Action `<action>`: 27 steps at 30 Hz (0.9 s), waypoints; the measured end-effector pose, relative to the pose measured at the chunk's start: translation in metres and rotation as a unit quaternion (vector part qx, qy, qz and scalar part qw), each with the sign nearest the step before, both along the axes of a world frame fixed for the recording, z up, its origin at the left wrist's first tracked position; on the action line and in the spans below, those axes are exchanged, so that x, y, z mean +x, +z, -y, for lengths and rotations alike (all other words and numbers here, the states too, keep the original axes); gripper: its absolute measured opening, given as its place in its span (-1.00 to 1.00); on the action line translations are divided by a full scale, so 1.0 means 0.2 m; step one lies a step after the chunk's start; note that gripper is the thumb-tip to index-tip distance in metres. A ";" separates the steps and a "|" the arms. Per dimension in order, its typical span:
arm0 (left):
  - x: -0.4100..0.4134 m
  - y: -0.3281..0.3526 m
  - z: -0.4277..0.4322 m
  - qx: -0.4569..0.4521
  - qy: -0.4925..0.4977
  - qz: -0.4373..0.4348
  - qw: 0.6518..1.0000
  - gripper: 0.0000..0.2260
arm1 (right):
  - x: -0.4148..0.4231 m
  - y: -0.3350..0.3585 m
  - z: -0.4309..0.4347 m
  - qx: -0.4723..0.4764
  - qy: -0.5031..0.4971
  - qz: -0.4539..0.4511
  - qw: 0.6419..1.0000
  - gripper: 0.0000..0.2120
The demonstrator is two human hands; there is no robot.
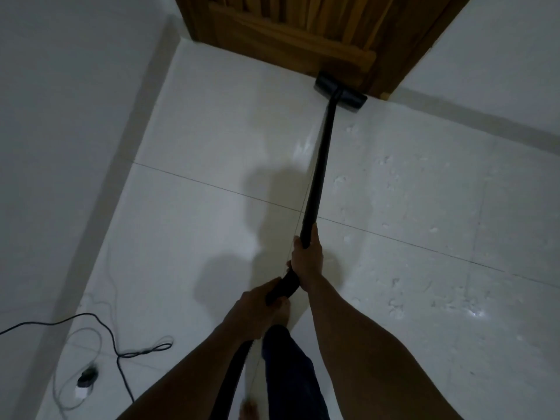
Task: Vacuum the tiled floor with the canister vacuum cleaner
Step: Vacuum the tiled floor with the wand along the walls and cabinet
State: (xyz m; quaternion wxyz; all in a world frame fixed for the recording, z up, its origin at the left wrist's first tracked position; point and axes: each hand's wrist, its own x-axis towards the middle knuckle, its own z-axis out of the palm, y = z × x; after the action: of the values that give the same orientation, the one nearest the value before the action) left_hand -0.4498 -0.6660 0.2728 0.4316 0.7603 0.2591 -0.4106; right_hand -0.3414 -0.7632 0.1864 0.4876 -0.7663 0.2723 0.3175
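Head camera, looking down, gives me the long black vacuum wand [318, 168] running away from me across the glossy white tiled floor [212, 116]. Its flat black floor nozzle [341, 90] sits on the tile at the far end, right against the bottom edge of the brown wooden slatted door [288, 28], near the door's right corner. The canister itself is outside what I can see.

My right hand [306, 262] is wrapped around the lower end of the wand, fingers curled closed on the tube with the thumb lying along it. My left hand [256, 307] sits just behind it, fingers closed around the black curved handle piece [283, 286] where the wand bends. From under that hand the black ribbed hose [231, 380] drops toward the bottom of the frame, beside my leg in dark blue trousers [291, 371]. One bare foot [283, 313] shows below the handle and the toes of another [249, 410] at the bottom edge.

To the right of the wand the tile carries scattered pale crumbs or smears [394, 231]; I cannot tell which. Thin grout lines cross the floor. At lower left a thin black power cord [121, 356] loops over the tile near the white wall [60, 116], with a small dark plug-like object [87, 375] beside it, too dim to identify.
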 end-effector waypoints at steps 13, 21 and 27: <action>-0.99 0.44 0.17 -0.015 -0.052 0.089 0.995 -0.56 | -0.96 0.53 0.26 -0.012 0.038 0.081 0.996 -0.41; -1.76 0.69 0.40 -0.027 -0.110 0.074 0.991 -0.53 | -1.80 0.74 0.57 0.009 0.012 0.111 0.994 -0.39; -2.29 0.79 0.61 -0.036 -0.111 0.093 0.989 -0.53 | -2.31 0.89 0.79 0.010 0.012 0.109 0.994 -0.39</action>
State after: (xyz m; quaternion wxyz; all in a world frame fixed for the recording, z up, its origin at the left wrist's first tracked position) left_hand -0.9068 -0.7871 0.4299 0.4326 0.8032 0.1174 -0.3924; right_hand -0.8036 -0.9216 0.3646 0.5182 -0.7947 0.2052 0.2404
